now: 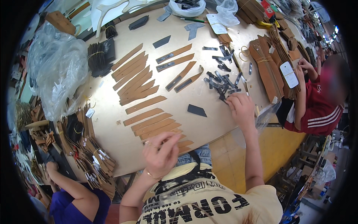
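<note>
My right hand (241, 108) reaches to the near edge of a loose pile of short black strips (220, 83). Its fingertips close on a small dark strip (223, 98) there. My left hand (161, 152) hovers over the near end of a column of brown leather straps (153, 124), its fingers bent together; whatever they hold is hidden. More brown straps (130, 71) lie fanned out farther off. Between them and the pile, several straps (182, 76) carry a black strip each. A dark slanted piece (197, 110) rests alone between my hands.
Bundled brown straps (265, 69) with a white tag lie at the right, beside a co-worker in red (315, 100). A clear plastic bag (56, 61) and dark bundles (100, 56) stand at the left. Another person's arm (72, 183) shows at lower left. A white bag (186, 8) sits at the back.
</note>
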A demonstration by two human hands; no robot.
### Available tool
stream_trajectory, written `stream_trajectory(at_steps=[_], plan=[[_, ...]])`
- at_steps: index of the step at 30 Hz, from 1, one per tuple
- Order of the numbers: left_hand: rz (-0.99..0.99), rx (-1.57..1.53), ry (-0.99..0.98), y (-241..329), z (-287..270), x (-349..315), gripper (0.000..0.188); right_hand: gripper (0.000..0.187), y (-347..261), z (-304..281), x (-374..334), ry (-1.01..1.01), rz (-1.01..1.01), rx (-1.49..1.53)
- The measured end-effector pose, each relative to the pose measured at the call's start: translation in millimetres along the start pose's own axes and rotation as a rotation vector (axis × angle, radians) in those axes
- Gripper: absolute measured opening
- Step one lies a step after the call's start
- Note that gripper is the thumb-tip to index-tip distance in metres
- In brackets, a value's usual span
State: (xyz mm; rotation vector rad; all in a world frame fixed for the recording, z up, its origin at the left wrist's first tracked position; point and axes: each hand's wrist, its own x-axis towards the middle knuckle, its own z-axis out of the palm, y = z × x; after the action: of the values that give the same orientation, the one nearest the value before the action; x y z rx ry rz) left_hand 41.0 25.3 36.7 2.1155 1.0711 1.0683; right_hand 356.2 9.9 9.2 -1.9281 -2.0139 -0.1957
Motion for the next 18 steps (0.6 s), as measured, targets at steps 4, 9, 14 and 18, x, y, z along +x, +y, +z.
stream_trajectory(at_steps=[4, 9, 14, 18], plan=[[-0.267, -0.331, -0.171, 15, 16, 15, 0.03, 0.016, -17, -9, -3, 0.153, -0.085, -0.05], [-0.911, -1.13, -0.3, 13, 19, 30, 0.032, 0.021, -69, -34, -2, 0.22, -0.284, 0.024], [-0.97, -1.158, -0.221, 1, -2, 16, 0.02, 0.031, -112, -23, 7, 0.233, -0.439, 0.178], [-0.97, -0.975, -0.131, -9, -26, -12, 0.015, 0.077, -132, -8, 16, -0.286, -0.129, 0.917]])
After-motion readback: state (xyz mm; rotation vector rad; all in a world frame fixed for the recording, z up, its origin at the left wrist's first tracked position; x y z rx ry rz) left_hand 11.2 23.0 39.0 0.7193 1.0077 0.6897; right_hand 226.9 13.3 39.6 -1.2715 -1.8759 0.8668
